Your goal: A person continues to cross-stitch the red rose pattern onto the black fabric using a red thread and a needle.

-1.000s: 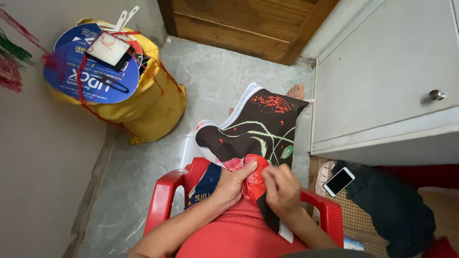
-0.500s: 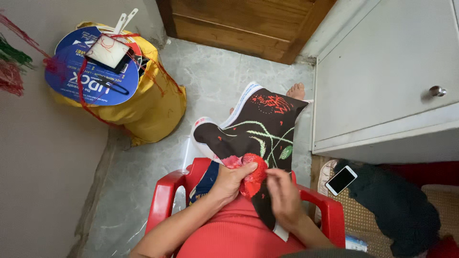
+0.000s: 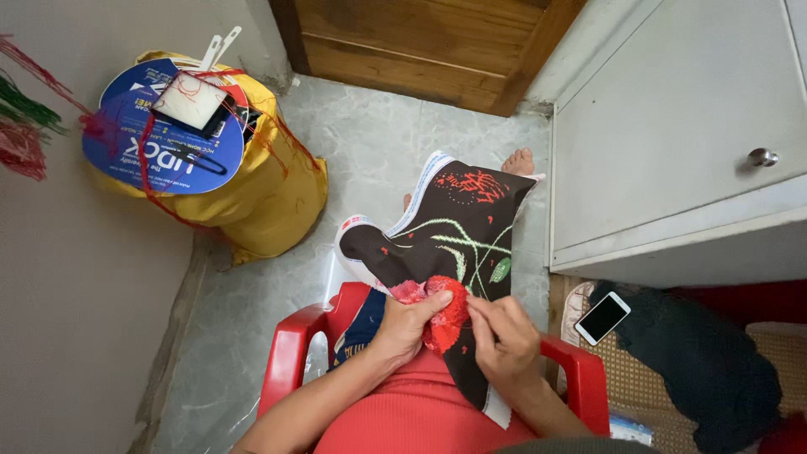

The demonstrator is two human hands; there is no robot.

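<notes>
- Black embroidered cloth panel with red and green stitched motifs, lower centre of frame, draped over the person's lap and knee, hanging toward the floor.
- Left hand closed on a bunched red embroidered patch at the cloth's near edge.
- Right hand pinches the cloth beside the patch, fingertips closed; any needle too small to tell.
- Judged light, soft, floppy; best held close to the stitching.
- Red plastic chair below; white phone at right.
</notes>
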